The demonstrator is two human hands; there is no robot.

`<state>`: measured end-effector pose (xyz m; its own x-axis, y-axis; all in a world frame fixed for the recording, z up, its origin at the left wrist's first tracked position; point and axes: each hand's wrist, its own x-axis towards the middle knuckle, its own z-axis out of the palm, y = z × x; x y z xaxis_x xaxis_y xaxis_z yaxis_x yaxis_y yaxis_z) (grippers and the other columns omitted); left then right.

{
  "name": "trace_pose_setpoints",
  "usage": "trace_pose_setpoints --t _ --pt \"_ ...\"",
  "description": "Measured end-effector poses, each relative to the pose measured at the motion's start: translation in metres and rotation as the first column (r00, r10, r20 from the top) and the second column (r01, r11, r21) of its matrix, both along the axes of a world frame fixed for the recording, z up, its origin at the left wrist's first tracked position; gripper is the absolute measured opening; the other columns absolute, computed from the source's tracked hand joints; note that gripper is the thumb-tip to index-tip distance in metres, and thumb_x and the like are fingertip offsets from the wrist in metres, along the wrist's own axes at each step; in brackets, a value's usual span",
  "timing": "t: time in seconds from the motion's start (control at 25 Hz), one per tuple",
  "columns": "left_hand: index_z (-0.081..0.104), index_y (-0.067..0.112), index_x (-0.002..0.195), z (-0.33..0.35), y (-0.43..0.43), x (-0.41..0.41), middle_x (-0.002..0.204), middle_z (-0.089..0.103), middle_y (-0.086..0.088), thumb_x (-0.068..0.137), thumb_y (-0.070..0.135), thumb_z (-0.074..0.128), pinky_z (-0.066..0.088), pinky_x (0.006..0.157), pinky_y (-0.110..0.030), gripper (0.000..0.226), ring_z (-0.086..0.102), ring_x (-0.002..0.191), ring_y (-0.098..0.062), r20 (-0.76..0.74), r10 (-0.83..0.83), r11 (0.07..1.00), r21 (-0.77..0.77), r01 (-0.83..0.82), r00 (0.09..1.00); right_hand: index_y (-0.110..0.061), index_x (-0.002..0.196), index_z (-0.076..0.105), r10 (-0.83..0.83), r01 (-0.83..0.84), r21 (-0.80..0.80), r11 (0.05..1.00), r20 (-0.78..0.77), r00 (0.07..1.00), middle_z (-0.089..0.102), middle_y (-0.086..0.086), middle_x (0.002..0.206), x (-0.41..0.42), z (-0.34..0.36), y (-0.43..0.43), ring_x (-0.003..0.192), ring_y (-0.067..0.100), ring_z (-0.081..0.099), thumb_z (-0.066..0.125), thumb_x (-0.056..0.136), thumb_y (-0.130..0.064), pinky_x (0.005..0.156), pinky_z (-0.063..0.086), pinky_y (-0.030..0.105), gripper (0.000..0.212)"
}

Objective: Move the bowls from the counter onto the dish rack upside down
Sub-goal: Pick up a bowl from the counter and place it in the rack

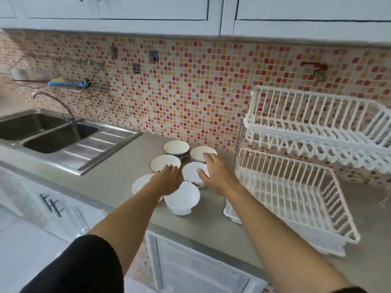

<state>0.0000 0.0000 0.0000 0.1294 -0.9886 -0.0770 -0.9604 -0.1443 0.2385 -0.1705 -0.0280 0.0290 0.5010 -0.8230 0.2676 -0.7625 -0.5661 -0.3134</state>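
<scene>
**Both hands over the bowls beside the rack**

Six bowls (182, 200) stand upright in a cluster on the counter (114, 176), just left of the white dish rack (296, 187). The left hand (169, 179) hovers over the cluster's left side, fingers loosely spread, gripping nothing. The right hand (213, 172) reaches over the bowls nearest the rack, fingers extended. The sink (53, 136) lies well left of the rack.
</scene>
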Motion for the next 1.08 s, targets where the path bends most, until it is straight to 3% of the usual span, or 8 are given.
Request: trace_pose_setpoints --t 0.2,0.36,0.48,0.56,0.72,0.88,1.0,1.08 --pt "0.041 0.006 0.133 -0.079 -0.004 0.015 0.131 0.053 -0.016 0.095 0.028 0.039 0.043 0.095 -0.041 0.044 0.053 0.119 -0.035 -0.162 0.273 0.962 0.074 -0.264 0.948 -0.006 0.145 0.026 -0.157 0.157 0.321 0.934 -0.025 0.987 0.037 0.015 0.147 0.022 -0.093 -0.023 0.130 0.032 0.042 0.044 0.095 -0.038 0.102 0.039 0.039 0.062" --pt "0.036 0.003 0.137 -0.131 -0.014 0.014 0.133 0.052 -0.018 0.096 0.022 0.043 0.046 0.094 -0.040 0.046 0.056 0.118 -0.034 -0.280 0.388 0.921 0.073 -0.384 0.878 0.000 0.138 0.032 -0.429 0.335 0.570 0.750 0.034 0.903 0.043 0.022 0.139 0.047 -0.160 -0.043 0.126 0.038 0.045 0.048 0.094 -0.039 0.099 0.039 0.040 0.061" --pt "0.026 0.006 0.144 -0.152 -0.019 0.011 0.136 0.051 -0.019 0.093 0.012 0.044 0.046 0.097 -0.044 0.055 0.054 0.120 -0.036 -0.426 0.394 0.909 0.051 -0.413 0.814 0.004 0.135 0.036 -0.532 0.309 0.739 0.599 0.079 0.843 0.049 0.023 0.136 0.057 -0.193 -0.047 0.123 0.036 0.050 0.051 0.093 -0.027 0.095 0.042 0.036 0.055" --pt "0.018 0.009 0.148 -0.155 -0.021 0.009 0.138 0.049 -0.019 0.089 0.007 0.046 0.046 0.098 -0.046 0.065 0.052 0.122 -0.038 -0.485 0.391 0.903 0.039 -0.427 0.782 0.000 0.130 0.042 -0.564 0.249 0.782 0.572 0.154 0.811 0.054 0.020 0.130 0.060 -0.199 -0.044 0.112 0.034 0.055 0.049 0.090 -0.012 0.086 0.046 0.033 0.042" --pt "0.009 0.008 0.150 -0.128 -0.019 0.014 0.136 0.045 -0.021 0.084 0.003 0.049 0.043 0.097 -0.044 0.077 0.048 0.122 -0.039 -0.571 0.372 0.903 0.040 -0.428 0.732 -0.007 0.127 0.040 -0.564 0.182 0.762 0.621 0.274 0.779 0.057 0.014 0.123 0.055 -0.171 -0.038 0.093 0.023 0.052 0.044 0.088 -0.004 0.074 0.045 0.031 0.039" --pt "0.040 0.012 0.124 -0.054 -0.038 0.035 0.111 0.060 -0.015 0.093 0.029 0.041 0.044 0.085 -0.038 0.036 0.057 0.101 -0.036 -0.718 0.211 0.883 -0.151 -0.444 0.664 -0.016 0.137 0.032 -0.445 0.072 0.589 0.805 0.520 0.729 0.053 0.005 0.135 0.061 -0.096 -0.047 0.116 0.023 0.055 0.047 0.091 -0.006 0.096 0.049 0.043 0.050" --pt "0.047 0.012 0.108 0.021 -0.055 0.046 0.097 0.058 -0.004 0.096 0.041 0.035 0.047 0.077 -0.034 0.033 0.058 0.100 -0.030 -0.818 -0.035 0.829 -0.345 -0.441 0.574 -0.022 0.132 0.035 -0.309 0.060 0.370 0.927 0.665 0.679 0.050 -0.008 0.127 0.062 -0.016 -0.051 0.112 0.014 0.054 0.050 0.095 -0.021 0.090 0.050 0.033 0.040" --pt "0.043 0.019 0.108 0.072 -0.061 0.045 0.098 0.056 0.000 0.095 0.049 0.029 0.049 0.083 -0.035 0.036 0.057 0.103 -0.027 -0.866 -0.194 0.830 -0.396 -0.394 0.462 -0.030 0.128 0.037 -0.227 0.004 0.275 0.962 0.785 0.576 0.049 -0.015 0.120 0.060 0.035 -0.047 0.105 0.004 0.054 0.042 0.098 -0.031 0.083 0.051 0.017 0.030"
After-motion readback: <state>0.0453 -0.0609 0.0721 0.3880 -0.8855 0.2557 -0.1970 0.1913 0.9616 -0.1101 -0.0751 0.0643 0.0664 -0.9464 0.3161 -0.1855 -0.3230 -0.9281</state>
